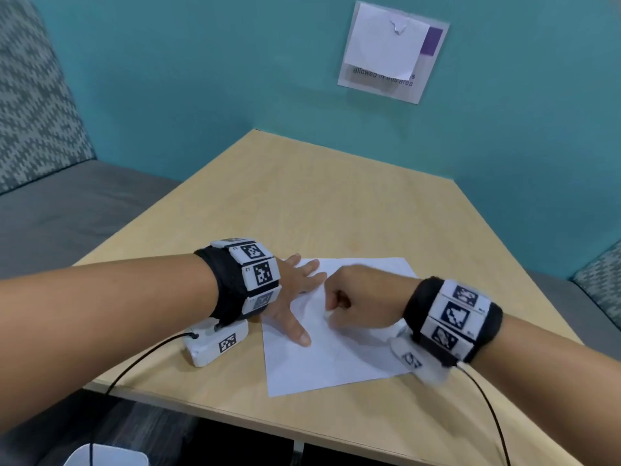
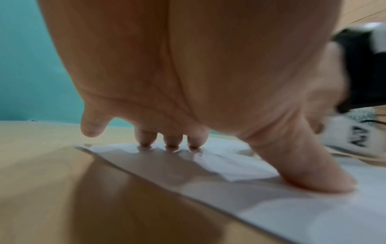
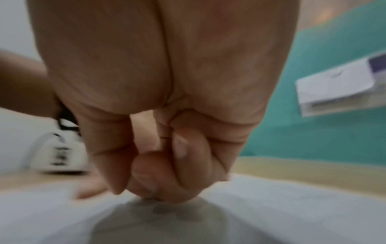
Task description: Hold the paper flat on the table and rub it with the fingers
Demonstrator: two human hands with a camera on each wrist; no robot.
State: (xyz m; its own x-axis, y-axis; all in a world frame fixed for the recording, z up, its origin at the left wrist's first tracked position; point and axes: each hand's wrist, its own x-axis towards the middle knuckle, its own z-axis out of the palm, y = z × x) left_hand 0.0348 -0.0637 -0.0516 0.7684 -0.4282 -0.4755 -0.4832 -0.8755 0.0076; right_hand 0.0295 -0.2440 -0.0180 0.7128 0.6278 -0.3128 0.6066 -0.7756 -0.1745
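Pressing flat on a white sheet of paper [image 1: 336, 351], left hand [image 1: 295, 290] spread wide, fingertips [image 2: 172, 143] and thumb down on the sheet's left part. Right hand [image 1: 356, 304] curled into a fist over the middle of the sheet, something small and white pinched at the fingers [image 3: 167, 181]; too blurred to name. Paper lying flat on the light wooden table [image 1: 302, 203], near its front edge.

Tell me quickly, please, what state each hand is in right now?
Left hand: open, fingers spread, pressing the sheet of paper flat.
Right hand: fingers curled over the paper, pinching a small white object I cannot identify.
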